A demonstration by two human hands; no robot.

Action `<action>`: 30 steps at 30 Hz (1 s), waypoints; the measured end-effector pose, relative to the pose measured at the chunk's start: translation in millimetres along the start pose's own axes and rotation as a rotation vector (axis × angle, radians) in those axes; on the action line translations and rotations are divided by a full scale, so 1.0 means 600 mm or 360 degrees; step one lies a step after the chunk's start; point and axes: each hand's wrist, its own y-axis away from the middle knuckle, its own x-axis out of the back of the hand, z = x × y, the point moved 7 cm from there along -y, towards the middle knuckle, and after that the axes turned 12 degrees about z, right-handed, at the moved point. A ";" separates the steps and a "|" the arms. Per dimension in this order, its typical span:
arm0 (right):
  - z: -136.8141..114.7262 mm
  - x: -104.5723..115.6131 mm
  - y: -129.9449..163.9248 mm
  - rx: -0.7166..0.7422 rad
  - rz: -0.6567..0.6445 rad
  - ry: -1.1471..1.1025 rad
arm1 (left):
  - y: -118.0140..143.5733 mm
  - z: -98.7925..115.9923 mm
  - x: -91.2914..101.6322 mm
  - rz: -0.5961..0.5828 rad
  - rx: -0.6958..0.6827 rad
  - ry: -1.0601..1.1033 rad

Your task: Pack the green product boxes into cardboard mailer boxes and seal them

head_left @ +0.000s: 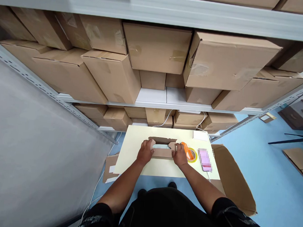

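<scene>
Black clothing of the person fills the bottom of the view, and from it two bare forearms go forward to a small pale yellow table (137, 161). Both hands are at a small open cardboard box (162, 149) which stands on the middle of this table. At the left end of the box is the left hand (145, 152), with the fingers curled around the side flap, so it is grasping the cardboard. At the right end of the box the right hand (180, 156) does the same, closed on the cardboard there. The box therefore lies directly between the two hands, touching both, and its far flaps stand open toward the shelves. Inside the box something light grey-blue is visible, but I cannot tell what it is. Just beside the right hand, on its right side, orange-handled scissors (187, 150) lie across a yellowish roll of tape (194, 156). A little further right lies a pink blurred object (204, 159) with a white cable going out from it. A white flat item (200, 135) rests at the far right corner of the table. Behind the table a metal shelf rack (158, 10) carries many brown cartons (156, 48). On the blue floor at the right side a flattened sheet of cardboard (235, 181) leans near the table.
</scene>
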 end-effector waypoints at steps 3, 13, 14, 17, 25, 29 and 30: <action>0.007 -0.004 -0.006 0.0003 0.0033 -0.0044 | 0.000 0.005 0.000 0.0070 -0.0075 0.0005; -0.025 0.019 -0.021 0.0378 0.0004 0.0239 | -0.016 0.009 0.020 0.0090 -0.0254 -0.0271; -0.027 0.021 -0.018 0.0412 0.0014 0.0276 | -0.012 0.009 0.020 0.0088 -0.0273 -0.0282; -0.030 0.017 0.000 0.0531 -0.0007 0.0387 | 0.004 0.009 0.017 0.0079 -0.0334 -0.0325; -0.021 -0.004 0.020 0.0641 -0.0032 0.0573 | 0.029 0.000 0.000 0.0038 -0.0377 -0.0409; -0.019 -0.006 0.007 0.0574 -0.0133 0.0438 | 0.023 -0.010 -0.002 0.0013 -0.0343 -0.0283; -0.017 -0.004 0.005 0.0543 -0.0139 0.0359 | 0.022 -0.013 -0.001 0.0018 -0.0333 -0.0235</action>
